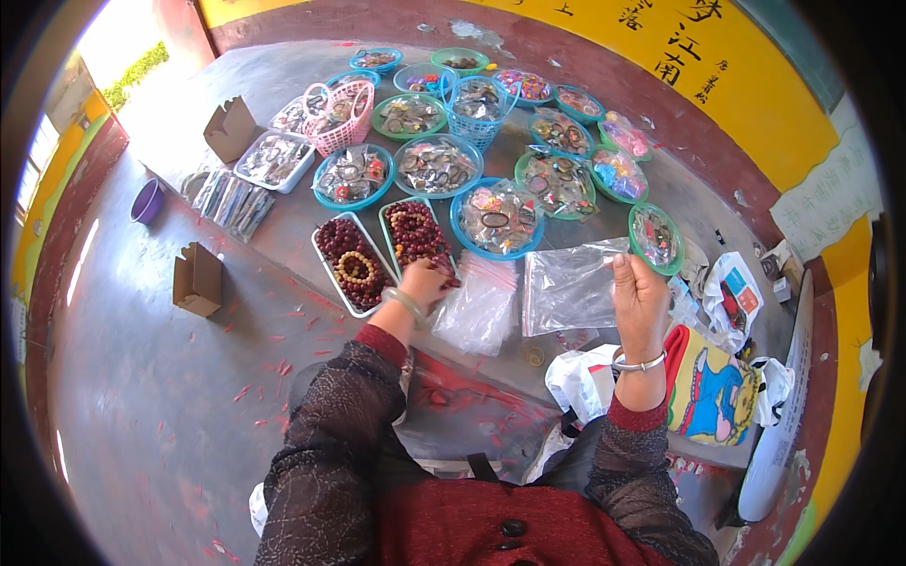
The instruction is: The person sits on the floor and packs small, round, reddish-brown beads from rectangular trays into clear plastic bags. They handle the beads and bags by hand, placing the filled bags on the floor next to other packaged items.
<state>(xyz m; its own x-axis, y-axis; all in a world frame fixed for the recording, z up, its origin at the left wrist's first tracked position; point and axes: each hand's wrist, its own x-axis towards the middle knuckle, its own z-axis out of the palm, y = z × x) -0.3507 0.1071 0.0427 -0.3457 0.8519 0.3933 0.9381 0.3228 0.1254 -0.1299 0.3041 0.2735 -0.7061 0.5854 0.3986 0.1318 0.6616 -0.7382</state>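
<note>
Head view: left hand (429,281) pinches dark red beads at the near white tray (330,274), while right hand (640,294) grips a clear plastic bag (571,283) upright, ready for filling.

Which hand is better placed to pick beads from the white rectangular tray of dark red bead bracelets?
Probably the left hand: it rests at the white rectangular tray of dark red bead bracelets. The right hand holds a clear plastic bag.

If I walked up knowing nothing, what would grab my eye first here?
Probably the spread of round blue and green bowls full of wrapped trinkets, covering the grey ledge. Nearer, two white trays of dark red bead bracelets; the left hand rests at one tray. On the right, the right hand holds up a clear plastic bag.
</note>
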